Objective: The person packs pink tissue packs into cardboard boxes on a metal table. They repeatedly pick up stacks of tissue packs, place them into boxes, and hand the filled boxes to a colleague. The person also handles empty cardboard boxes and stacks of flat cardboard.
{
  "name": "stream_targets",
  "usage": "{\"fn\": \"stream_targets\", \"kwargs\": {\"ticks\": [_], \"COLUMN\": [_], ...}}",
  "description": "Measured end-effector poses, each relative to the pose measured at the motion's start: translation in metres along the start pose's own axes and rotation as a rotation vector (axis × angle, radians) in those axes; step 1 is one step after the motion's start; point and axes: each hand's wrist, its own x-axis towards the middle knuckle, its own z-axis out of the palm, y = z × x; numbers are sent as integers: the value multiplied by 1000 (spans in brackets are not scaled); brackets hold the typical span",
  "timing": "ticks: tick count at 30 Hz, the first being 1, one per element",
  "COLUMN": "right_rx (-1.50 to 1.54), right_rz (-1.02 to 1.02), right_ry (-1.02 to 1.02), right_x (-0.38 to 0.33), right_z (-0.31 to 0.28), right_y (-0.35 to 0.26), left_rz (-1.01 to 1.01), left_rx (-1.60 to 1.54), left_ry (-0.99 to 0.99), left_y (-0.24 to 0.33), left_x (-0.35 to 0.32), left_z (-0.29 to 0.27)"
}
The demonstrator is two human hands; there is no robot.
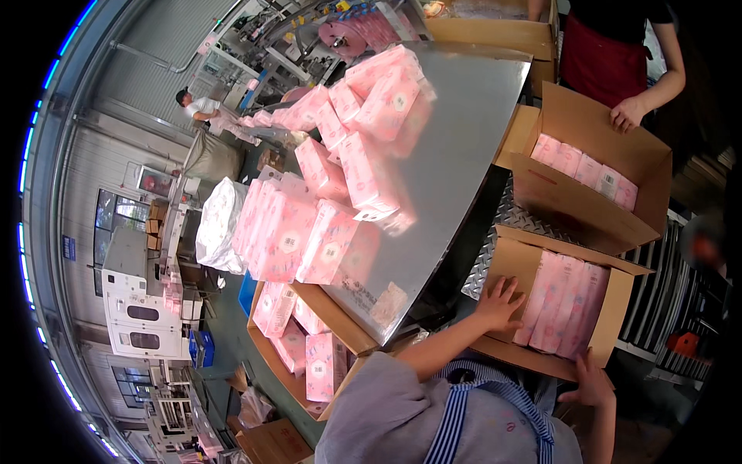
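Observation:
An open cardboard box [507, 267] stands in front of me, filled with a row of pink tissue packs [558, 300] with floral print. My left hand [501, 306] lies on the box's left inner flap or wall, fingers spread, holding nothing. At the near right corner of the same box, my right hand [592, 385] touches the cardboard edge with its fingers extended and thumb apart. No pack is in either hand.
A metal table [471, 116] carries heaped pink packs [290, 232]. Below its near end sits another carton [352, 332] of packs. A co-worker's hand [629, 114] rests on a second packed box [595, 220]. A roller conveyor [657, 294] lies at right.

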Motion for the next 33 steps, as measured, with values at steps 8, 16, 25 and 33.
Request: {"fn": "stream_targets", "kwargs": {"ticks": [8, 16, 25, 33], "right_rx": [-837, -71, 141, -168], "right_rz": [-89, 256, 775, 865], "right_ry": [761, 990, 1087, 1338], "right_x": [131, 98, 106, -3], "right_z": [-75, 17, -59, -150], "right_y": [33, 69, 253, 513], "left_rz": [-255, -365, -420, -30], "left_rx": [-236, -725, -1800, -1313], "left_ry": [679, 717, 359, 282], "left_y": [-43, -89, 71, 278], "left_x": [18, 67, 119, 330], "left_z": [-7, 99, 45, -16]}}
